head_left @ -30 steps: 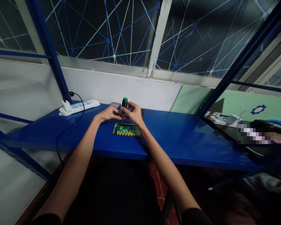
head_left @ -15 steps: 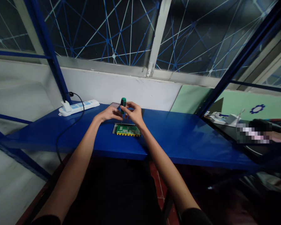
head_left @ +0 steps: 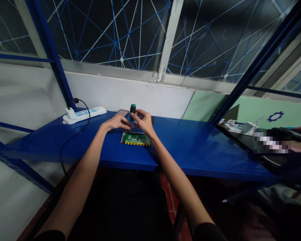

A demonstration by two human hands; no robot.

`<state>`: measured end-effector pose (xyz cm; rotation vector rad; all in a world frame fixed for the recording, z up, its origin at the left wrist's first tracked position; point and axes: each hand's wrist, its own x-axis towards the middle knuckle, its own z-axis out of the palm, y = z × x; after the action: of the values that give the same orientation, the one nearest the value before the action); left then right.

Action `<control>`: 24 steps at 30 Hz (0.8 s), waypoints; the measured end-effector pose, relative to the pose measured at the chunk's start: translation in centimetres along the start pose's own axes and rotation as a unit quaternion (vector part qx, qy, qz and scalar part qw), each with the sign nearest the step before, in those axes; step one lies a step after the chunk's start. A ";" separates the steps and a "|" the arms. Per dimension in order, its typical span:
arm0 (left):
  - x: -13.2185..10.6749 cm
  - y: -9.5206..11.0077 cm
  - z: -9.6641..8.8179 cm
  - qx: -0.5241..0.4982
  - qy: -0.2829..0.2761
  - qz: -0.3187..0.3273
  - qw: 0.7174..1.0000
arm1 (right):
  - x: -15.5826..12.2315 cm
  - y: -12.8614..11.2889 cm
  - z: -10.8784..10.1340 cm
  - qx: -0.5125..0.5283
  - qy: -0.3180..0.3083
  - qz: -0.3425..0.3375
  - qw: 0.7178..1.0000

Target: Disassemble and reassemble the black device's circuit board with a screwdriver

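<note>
Both my bare arms reach forward and converge. My left hand (head_left: 117, 122) lies palm down, fingers pinched; my right hand (head_left: 144, 123) grips closed just beside it.

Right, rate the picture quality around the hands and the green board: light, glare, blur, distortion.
Head view: dim overall, with dark windows behind; the blue table carries a soft sheen right of the green board; the left hand, right hand and screwdriver look sharp, without motion blur; wide-angle distortion splays the forearms; a pixelated patch sits far right.
</note>
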<state>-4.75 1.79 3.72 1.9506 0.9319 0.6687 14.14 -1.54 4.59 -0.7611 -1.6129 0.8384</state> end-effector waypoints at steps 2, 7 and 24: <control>0.0 0.0 0.0 0.005 0.002 0.000 1.000 | -0.1 0.1 0.0 -0.004 -0.006 -0.001 1.000; 0.1 -0.1 0.0 0.013 0.005 0.007 1.000 | -0.2 -0.1 0.2 0.002 -0.023 -0.002 1.000; 0.1 -0.2 0.0 0.002 0.008 -0.008 1.000 | -0.2 0.1 0.4 0.018 -0.050 0.022 0.998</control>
<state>-4.78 1.91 3.50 1.9430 0.9582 0.6746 13.80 -1.67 4.37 -0.7422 -1.6704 0.9474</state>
